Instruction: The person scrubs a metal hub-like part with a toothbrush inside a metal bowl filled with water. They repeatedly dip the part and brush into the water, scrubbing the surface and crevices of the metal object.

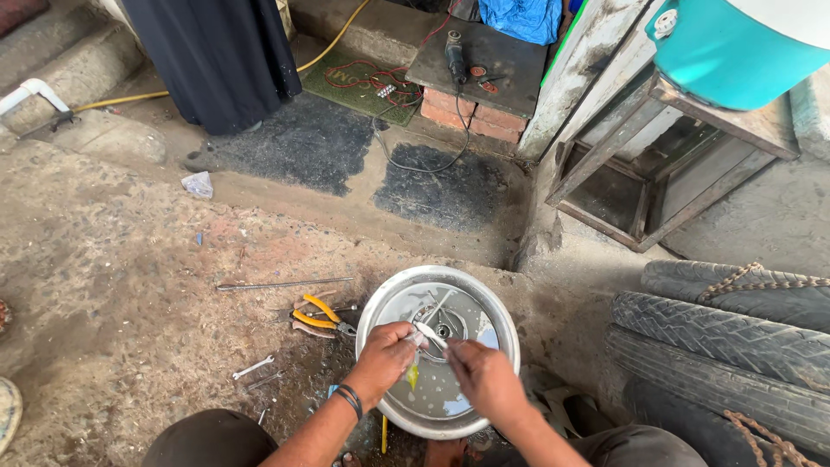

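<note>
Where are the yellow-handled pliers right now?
The yellow-handled pliers lie on the dirt ground just left of the round metal drum, below a long thin rod and beyond the left hand.

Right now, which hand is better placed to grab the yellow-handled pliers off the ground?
Left, probably. The pliers lie just left of the metal bowl, beside the left hand; the right hand would have to cross over.

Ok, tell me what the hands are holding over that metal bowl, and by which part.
Both hands, left hand and right hand, pinch a thin light strip over the round metal bowl, one at each end. What the strip is cannot be told.
</note>
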